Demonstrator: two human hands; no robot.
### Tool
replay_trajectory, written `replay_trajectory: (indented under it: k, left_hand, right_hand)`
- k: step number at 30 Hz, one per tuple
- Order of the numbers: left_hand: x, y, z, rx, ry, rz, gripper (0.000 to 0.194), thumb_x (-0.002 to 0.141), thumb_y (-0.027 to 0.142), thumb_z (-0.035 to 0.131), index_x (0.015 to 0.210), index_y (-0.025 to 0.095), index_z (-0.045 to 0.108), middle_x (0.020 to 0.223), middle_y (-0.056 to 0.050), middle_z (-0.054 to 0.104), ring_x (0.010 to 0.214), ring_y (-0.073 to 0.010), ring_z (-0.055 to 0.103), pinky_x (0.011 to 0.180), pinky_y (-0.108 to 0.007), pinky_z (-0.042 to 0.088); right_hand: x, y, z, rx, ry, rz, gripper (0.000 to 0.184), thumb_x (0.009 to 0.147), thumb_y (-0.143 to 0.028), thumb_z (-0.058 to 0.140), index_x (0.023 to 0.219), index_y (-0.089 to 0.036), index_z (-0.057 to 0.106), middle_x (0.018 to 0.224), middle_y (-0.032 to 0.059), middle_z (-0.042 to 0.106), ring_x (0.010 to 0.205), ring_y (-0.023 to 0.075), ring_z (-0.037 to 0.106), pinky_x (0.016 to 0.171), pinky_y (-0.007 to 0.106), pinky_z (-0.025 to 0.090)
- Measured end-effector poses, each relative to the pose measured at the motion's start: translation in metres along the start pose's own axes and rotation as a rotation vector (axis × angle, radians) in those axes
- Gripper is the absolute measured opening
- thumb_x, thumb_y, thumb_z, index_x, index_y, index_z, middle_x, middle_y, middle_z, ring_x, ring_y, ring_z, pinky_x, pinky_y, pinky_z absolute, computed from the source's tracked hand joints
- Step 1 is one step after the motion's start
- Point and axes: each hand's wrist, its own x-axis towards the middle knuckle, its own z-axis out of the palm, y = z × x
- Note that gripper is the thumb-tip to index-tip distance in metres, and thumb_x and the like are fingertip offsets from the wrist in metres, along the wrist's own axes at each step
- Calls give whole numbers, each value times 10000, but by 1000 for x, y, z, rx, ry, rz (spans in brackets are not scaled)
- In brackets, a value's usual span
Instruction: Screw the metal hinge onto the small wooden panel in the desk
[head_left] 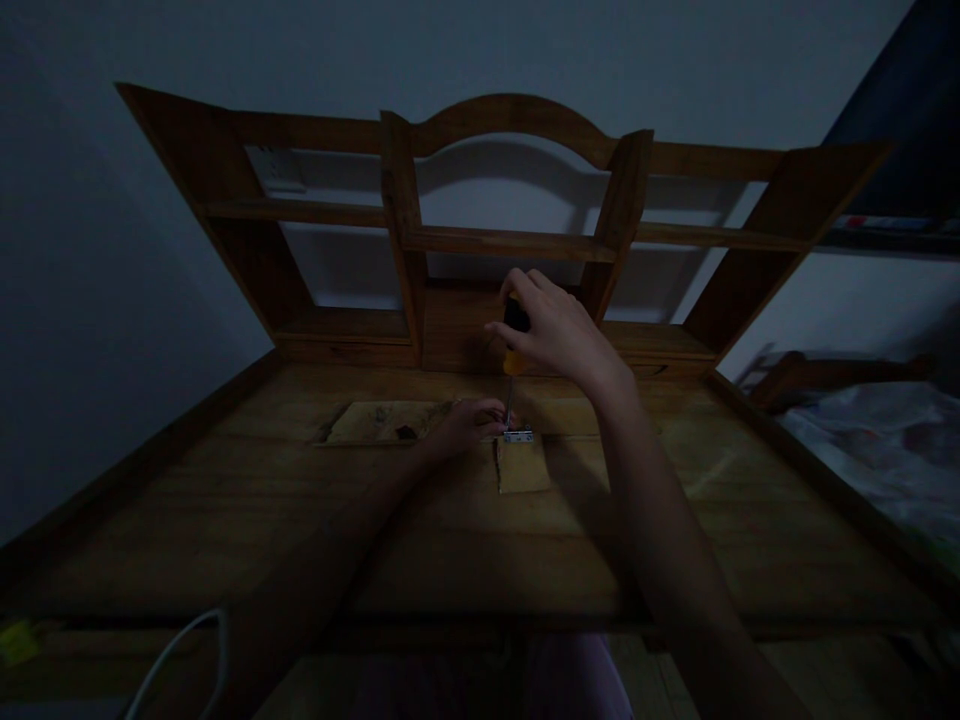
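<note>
My right hand (559, 330) is closed round the black and orange handle of a screwdriver (514, 345), which stands upright with its tip down on a small metal hinge (518, 436). The hinge lies at the top of a small wooden piece (523, 468) on the wooden desk (315, 520). My left hand (469, 422) rests on the desk just left of the hinge, its fingers pinched close to the screwdriver's tip. What the fingers pinch is too small to make out.
A wooden hutch with shelves (510, 240) rises at the back of the desk against a pale wall. A lighter wooden board (382, 422) lies left of the hinge. A white cable (180, 650) loops at the front left. Bedding (877, 450) lies at the right.
</note>
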Motion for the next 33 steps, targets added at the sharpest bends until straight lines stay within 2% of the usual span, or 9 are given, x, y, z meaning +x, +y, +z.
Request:
replay_trajectory:
  k: [4, 8, 13, 18, 21, 27, 33]
  left_hand:
    - [-1, 0, 0, 17, -6, -7, 149, 935, 269, 711, 1046, 186, 765, 1107, -79, 799, 1033, -216, 746, 958, -342, 560]
    - [0, 3, -1, 64, 4, 11, 143, 931, 260, 718, 1039, 181, 769, 1075, -73, 804, 1024, -211, 744, 957, -331, 549]
    - [1, 5, -1, 44, 8, 12, 123, 926, 265, 725, 1002, 177, 766, 1054, -76, 806, 1006, -208, 748, 951, -334, 555]
    - [0, 9, 0, 38, 7, -13, 142, 933, 275, 721, 1015, 167, 763, 1074, -88, 803, 1020, -214, 746, 948, -334, 559]
    - [-1, 10, 0, 43, 1, -16, 134, 936, 260, 714, 1029, 177, 763, 1083, -77, 803, 1025, -209, 745, 957, -337, 555]
    - [1, 7, 0, 52, 2, -7, 146, 926, 280, 725, 1018, 176, 773, 1061, -76, 807, 1009, -211, 747, 957, -346, 550]
    - [1, 7, 1, 0, 15, -8, 154, 914, 303, 736, 998, 178, 769, 1040, -76, 806, 994, -214, 746, 943, -349, 560]
  right_hand:
    - [0, 0, 0, -22, 9, 7, 205, 938, -281, 577, 1134, -238, 542, 1155, 90, 618, 989, 283, 613, 863, 434, 465]
    - [0, -2, -1, 2, 11, -3, 259, 893, -235, 552, 1152, -230, 549, 1190, 101, 608, 1020, 293, 619, 882, 443, 468]
    - [0, -5, -3, 52, -28, -5, 328, 881, -236, 538, 1209, -221, 539, 1236, 120, 621, 1061, 312, 629, 903, 450, 466]
    - [0, -4, -1, 63, -46, 22, 294, 943, -312, 555, 1225, -237, 518, 1241, 117, 654, 1104, 318, 626, 936, 461, 459]
    - [0, -3, 1, 78, -44, 2, 301, 948, -279, 542, 1244, -238, 504, 1265, 113, 647, 1144, 311, 617, 958, 460, 454]
    - [-1, -7, -1, 68, -52, 10, 326, 895, -261, 543, 1220, -235, 523, 1245, 116, 618, 1050, 316, 633, 918, 483, 467]
    - [0, -5, 3, 38, -29, 15, 260, 937, -313, 559, 1185, -243, 526, 1225, 106, 609, 1081, 309, 621, 939, 476, 474]
